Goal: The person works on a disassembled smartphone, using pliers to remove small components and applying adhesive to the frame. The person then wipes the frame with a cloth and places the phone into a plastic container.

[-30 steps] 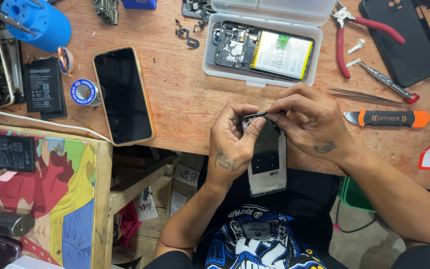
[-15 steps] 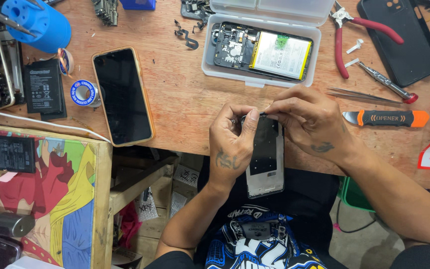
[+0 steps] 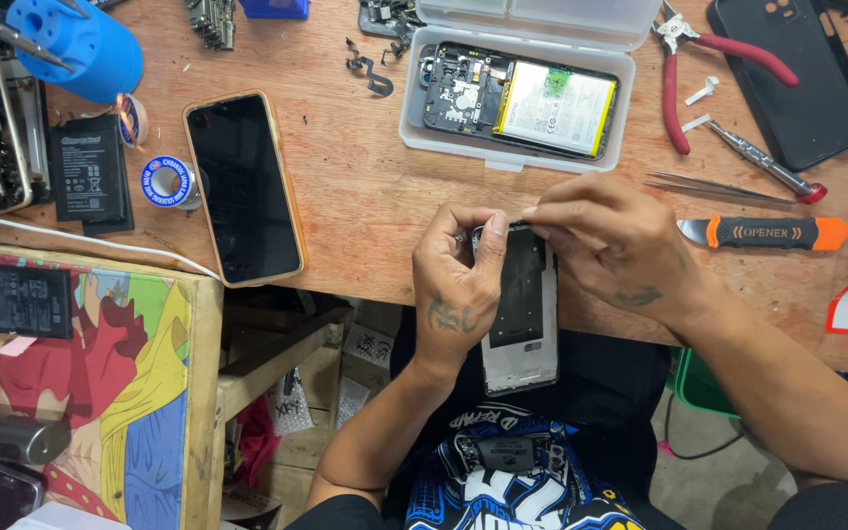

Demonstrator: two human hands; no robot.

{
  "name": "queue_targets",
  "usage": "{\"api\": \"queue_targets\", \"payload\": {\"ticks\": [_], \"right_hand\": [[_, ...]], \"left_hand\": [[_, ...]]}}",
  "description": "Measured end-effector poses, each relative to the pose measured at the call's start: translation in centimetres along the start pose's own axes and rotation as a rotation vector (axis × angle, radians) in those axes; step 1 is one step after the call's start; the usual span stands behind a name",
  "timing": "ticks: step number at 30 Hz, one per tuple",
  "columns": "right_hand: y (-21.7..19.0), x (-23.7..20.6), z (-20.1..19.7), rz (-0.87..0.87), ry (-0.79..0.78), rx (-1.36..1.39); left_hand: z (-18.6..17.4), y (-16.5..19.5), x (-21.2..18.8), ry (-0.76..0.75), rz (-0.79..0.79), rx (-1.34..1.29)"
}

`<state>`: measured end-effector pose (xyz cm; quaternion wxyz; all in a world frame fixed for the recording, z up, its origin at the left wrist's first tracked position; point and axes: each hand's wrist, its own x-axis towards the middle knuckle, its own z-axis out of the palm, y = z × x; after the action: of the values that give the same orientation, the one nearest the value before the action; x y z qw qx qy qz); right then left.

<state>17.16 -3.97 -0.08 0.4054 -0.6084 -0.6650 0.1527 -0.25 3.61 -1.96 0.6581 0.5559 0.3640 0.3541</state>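
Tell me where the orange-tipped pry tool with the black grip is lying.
In the head view the pry tool lies flat on the wooden bench at the right side, just right of the right hand and below the tweezers.

Left hand (image 3: 458, 285) raised from below, back toward camera, fingers curled, thumb and forefinger pinched at top. Right hand (image 3: 615, 245) reaches in from right, forearm angled down-right, fingertips (image 3: 537, 209) pinched close to left thumb. Grip of both hands probably closed; fingertip contact partly hidden.
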Motion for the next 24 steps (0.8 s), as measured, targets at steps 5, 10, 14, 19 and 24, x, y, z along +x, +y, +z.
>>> {"api": "queue_targets", "payload": {"ticks": [5, 10, 14, 19, 24], "right_hand": [[-0.3, -0.1, 0.5, 0.289, 0.029, 0.224], [-0.5, 0.2, 0.8, 0.383, 0.042, 0.222], [-0.6, 0.2, 0.9, 0.379, 0.057, 0.144], [-0.5, 0.1, 0.8, 0.504, 0.027, 0.33], [-0.2, 0.0, 0.8, 0.55, 0.003, 0.391]], "left_hand": [[0.0, -0.1, 0.0, 0.011, -0.013, -0.01], [0.1, -0.1, 0.0, 0.006, -0.039, 0.013], [0.1, 0.0, 0.2, 0.002, -0.025, -0.014], [-0.3, 0.7, 0.4, -0.02, -0.082, 0.024], [-0.7, 1.4, 0.6, -0.063, -0.122, -0.018]]}}
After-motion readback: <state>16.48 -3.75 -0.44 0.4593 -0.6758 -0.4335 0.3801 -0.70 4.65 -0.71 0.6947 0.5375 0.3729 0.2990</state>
